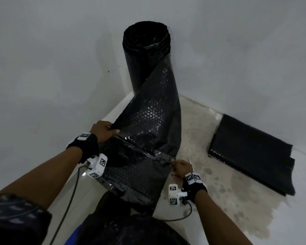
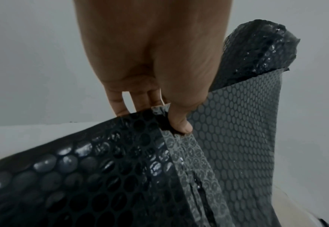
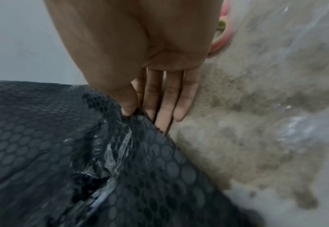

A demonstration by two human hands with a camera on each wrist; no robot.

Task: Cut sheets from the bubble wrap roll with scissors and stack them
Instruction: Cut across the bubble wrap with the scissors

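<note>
A black bubble wrap roll (image 1: 147, 50) stands upright in the corner of the room. Its loose sheet (image 1: 148, 117) runs down toward me and is creased across its width (image 1: 145, 149). My left hand (image 1: 106, 129) pinches the crease's left end, thumb (image 2: 179, 122) on top and fingers behind. My right hand (image 1: 180, 167) pinches the right end between thumb (image 3: 128, 107) and forefinger, its other fingers straight. A pink and green scissors handle (image 3: 222, 35) shows beside my right hand; whether the hand carries it I cannot tell. A stack of cut black sheets (image 1: 251, 156) lies on the floor at the right.
Grey walls (image 1: 42, 68) close in behind and left of the roll. The pale floor (image 1: 219, 191) is stained between the sheet and the stack. Cables (image 1: 69, 200) trail from both wrist cameras. The sheet's near end lies over my lap.
</note>
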